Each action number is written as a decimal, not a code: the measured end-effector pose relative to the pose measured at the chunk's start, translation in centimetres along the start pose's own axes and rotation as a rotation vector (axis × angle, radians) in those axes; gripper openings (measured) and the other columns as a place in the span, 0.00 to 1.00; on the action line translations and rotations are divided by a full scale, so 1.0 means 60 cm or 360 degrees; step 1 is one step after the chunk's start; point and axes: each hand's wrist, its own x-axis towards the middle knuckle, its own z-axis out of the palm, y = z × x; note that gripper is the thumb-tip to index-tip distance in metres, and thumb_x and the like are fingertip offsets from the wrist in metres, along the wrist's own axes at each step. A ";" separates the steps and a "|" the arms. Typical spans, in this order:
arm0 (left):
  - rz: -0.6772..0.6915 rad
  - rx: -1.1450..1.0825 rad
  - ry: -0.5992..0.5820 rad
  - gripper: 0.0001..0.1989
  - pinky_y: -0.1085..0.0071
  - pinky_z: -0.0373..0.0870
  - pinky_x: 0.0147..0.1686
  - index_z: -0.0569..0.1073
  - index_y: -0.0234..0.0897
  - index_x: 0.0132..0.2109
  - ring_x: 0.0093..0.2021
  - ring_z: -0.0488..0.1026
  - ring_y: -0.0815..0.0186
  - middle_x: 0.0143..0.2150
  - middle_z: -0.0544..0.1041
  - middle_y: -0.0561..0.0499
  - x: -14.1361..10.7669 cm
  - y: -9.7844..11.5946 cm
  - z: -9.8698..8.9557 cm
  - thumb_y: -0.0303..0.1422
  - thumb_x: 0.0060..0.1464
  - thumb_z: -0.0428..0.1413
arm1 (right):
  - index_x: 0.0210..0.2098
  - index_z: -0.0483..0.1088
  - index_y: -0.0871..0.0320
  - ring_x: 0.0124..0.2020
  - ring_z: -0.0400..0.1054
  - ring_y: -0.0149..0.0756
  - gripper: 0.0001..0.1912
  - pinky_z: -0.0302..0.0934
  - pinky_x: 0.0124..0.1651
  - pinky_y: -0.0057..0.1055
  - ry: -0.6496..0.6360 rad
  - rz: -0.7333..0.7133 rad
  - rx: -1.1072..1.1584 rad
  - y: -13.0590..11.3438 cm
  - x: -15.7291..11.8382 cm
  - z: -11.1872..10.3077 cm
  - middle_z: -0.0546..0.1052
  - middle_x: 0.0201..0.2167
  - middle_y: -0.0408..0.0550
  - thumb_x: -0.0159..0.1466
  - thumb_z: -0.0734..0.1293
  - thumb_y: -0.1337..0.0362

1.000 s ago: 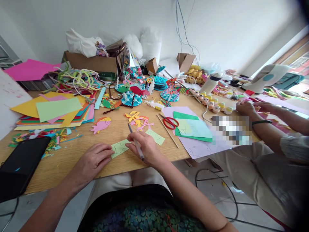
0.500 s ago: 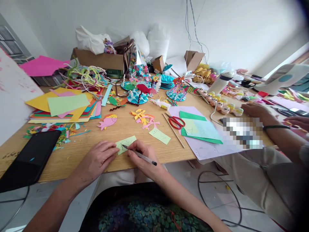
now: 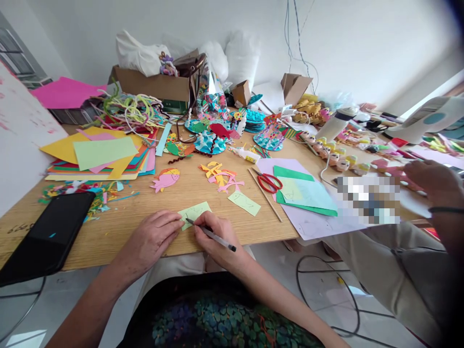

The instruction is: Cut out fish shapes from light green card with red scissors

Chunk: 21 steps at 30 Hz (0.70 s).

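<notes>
My right hand grips a pen with a clear barrel and dark cap end, its tip on a small light green paper that bears drawn lines. My left hand rests on the table with fingers stretched out, its fingertips on the paper's left edge. To the right lies another green slip with a fish-like outline. Beyond my hands are a pink paper fish and yellow and pink paper cut-outs.
Red-handled scissors and a thin wooden stick lie right of the slips. A black phone sits at the left edge, near stacked coloured paper. At the right is another person's hand beside small doll-like figures.
The pen tip stays on the paper, with only a slight shift of my hand. The other person's hand has moved right, away from the doll-like figures. The view has shifted slightly.
</notes>
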 end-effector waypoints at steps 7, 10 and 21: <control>0.0010 -0.0016 0.0009 0.16 0.63 0.73 0.44 0.77 0.36 0.42 0.45 0.74 0.60 0.42 0.79 0.45 -0.001 0.000 0.000 0.32 0.63 0.45 | 0.28 0.65 0.57 0.21 0.61 0.27 0.03 0.52 0.26 0.23 0.0011 -0.0033 -0.0038 0.002 0.000 0.002 0.69 0.20 0.39 0.57 0.60 0.69; 0.0001 -0.0016 -0.0006 0.16 0.62 0.73 0.44 0.77 0.36 0.43 0.46 0.73 0.60 0.43 0.79 0.44 -0.001 -0.001 0.001 0.32 0.63 0.45 | 0.28 0.65 0.57 0.21 0.61 0.27 0.03 0.52 0.26 0.23 -0.0003 -0.0037 -0.0033 0.001 0.000 0.001 0.69 0.20 0.39 0.58 0.60 0.69; -0.0055 -0.0058 -0.0013 0.16 0.62 0.72 0.44 0.78 0.39 0.43 0.46 0.73 0.60 0.44 0.79 0.46 -0.003 0.000 0.001 0.34 0.63 0.45 | 0.29 0.65 0.57 0.23 0.65 0.29 0.03 0.55 0.28 0.23 -0.0026 -0.0009 -0.0061 0.001 0.000 0.001 0.71 0.22 0.41 0.58 0.60 0.68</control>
